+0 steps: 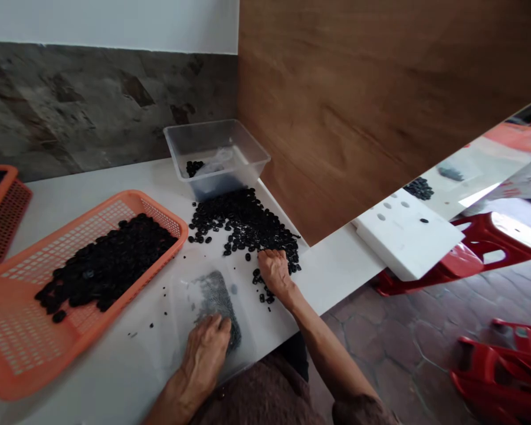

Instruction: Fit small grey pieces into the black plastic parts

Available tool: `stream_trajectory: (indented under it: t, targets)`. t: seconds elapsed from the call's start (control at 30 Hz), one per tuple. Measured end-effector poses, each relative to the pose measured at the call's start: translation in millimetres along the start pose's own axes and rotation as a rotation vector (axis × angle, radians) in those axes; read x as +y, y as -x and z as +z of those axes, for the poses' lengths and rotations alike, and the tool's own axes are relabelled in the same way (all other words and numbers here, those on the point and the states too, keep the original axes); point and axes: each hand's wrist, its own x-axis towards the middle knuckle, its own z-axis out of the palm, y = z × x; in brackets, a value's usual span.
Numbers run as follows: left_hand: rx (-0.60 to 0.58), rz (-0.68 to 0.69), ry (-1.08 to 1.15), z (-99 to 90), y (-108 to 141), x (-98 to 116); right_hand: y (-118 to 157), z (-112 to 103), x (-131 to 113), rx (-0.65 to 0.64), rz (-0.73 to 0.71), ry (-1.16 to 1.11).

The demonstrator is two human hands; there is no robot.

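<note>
My left hand [207, 345] is at the near side of a shallow clear plastic tray [245, 330], its fingers curled together over a layer of tiny grey pieces [219, 298]. Whatever those fingers pinch is hidden. At the near edge of a loose heap of small black oval pieces [243, 218], my right hand [275, 273] has its fingers bent down and closed, touching the pieces. I cannot make out what lies under its fingertips. A few black ovals [265, 295] lie just left of the right wrist.
An orange basket [128, 295] of black pieces stands left, with another basket [9, 218] beyond. Behind the heap is a clear bin [216, 177]. A wooden panel [358, 106] rises at right, past it a white foam box [411, 236] and red stools [500, 366].
</note>
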Motion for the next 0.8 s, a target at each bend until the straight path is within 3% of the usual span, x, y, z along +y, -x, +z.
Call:
stream_trajectory:
  t: [0.13, 0.27, 0.5, 0.67, 0.8]
  targets:
    - [-0.079, -0.068, 0.083, 5.8, -3, 7, 13, -17, -14, 0.064, 0.032, -0.141]
    - [-0.095, -0.15, 0.308, -2.4, -6, 0, 36, -37, -34, 0.057, 0.014, -0.345]
    - [-0.039, -0.405, 0.925, -29.1, -7, -14, 69, -39, -68, -0.221, 0.09, -1.181]
    - [0.048, -0.543, 1.321, -41.9, -7, -9, 72, -39, -81, -0.245, 0.094, -1.211]
    - [0.119, -0.604, 1.486, -35.5, -6, -8, 73, -38, -88, -0.284, 0.102, -1.23]
